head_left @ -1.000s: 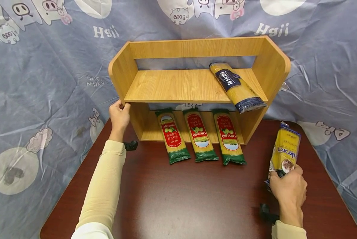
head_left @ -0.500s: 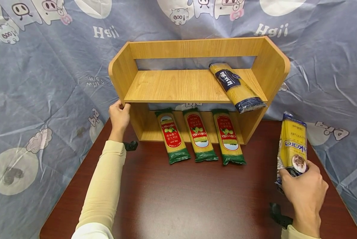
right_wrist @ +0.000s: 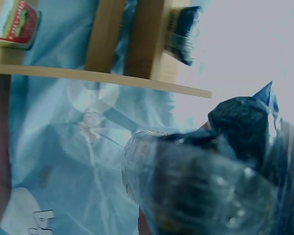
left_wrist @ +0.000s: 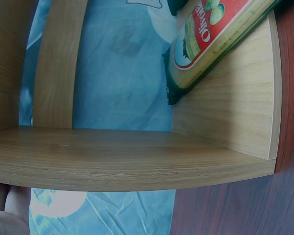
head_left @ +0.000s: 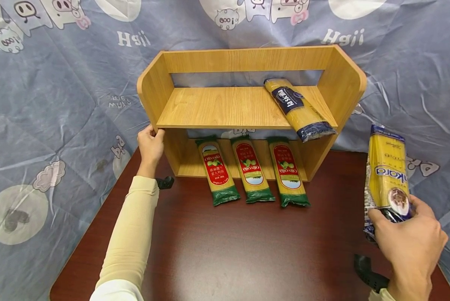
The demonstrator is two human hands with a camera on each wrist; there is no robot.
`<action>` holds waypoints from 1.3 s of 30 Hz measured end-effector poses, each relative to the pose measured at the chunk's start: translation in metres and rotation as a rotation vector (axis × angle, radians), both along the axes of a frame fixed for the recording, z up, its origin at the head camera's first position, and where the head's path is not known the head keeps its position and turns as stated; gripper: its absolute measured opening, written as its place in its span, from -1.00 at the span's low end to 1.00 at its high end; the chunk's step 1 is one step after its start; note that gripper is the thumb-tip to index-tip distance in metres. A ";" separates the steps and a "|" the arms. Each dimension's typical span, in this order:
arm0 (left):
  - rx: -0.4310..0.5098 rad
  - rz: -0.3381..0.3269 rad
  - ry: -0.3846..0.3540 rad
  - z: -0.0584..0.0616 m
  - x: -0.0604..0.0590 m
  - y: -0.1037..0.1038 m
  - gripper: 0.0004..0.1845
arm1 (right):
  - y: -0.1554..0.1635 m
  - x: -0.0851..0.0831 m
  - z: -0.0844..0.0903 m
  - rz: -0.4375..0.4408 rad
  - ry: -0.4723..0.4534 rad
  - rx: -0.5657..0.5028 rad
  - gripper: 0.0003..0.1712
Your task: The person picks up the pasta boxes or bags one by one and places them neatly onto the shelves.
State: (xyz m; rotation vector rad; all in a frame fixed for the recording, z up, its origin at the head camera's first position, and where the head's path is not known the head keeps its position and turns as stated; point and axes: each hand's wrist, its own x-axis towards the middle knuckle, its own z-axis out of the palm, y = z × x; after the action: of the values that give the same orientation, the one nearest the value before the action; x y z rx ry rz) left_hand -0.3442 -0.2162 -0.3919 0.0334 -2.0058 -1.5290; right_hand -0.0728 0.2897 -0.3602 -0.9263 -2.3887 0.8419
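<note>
Right hand holds pasta packet upright, off the table, right of the shelf.

Right hand (head_left: pixel 411 242): fingers curled round the lower end of the yellow-and-blue packet (head_left: pixel 387 175). Left hand (head_left: pixel 150 146) grips the wooden shelf (head_left: pixel 240 108) at its left front edge. Risk, as judged: low grip on a long packet could let it tip or slide; a swing might clip the shelf's right wall or the dark-labelled packet (head_left: pixel 298 109) overhanging the upper board.

Even overhead lighting, soft sheen on the dark reddish-brown table (head_left: pixel 247 251), wide-angle bending at head-view edges, and the right-wrist view blurred close up with a blown-out upper right.
</note>
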 end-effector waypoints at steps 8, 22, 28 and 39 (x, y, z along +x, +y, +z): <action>0.016 0.005 -0.009 -0.001 0.000 -0.001 -0.80 | -0.003 0.004 0.026 -0.077 0.028 0.016 -0.10; -0.009 0.020 -0.002 -0.003 -0.001 -0.002 -0.82 | -0.010 0.002 0.056 0.024 0.279 -0.097 -0.14; -0.024 0.010 0.000 -0.001 -0.001 -0.001 -0.81 | -0.010 -0.003 0.067 0.082 0.410 -0.054 -0.17; -0.021 -0.010 0.008 -0.001 -0.002 -0.001 -0.79 | -0.022 -0.013 0.088 0.115 0.432 -0.048 -0.18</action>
State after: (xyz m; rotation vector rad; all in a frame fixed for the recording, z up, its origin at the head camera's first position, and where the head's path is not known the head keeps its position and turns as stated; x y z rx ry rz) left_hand -0.3467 -0.2168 -0.3932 0.0089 -2.0186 -1.5111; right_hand -0.0853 0.2675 -0.2721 -0.5561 -2.0651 1.0283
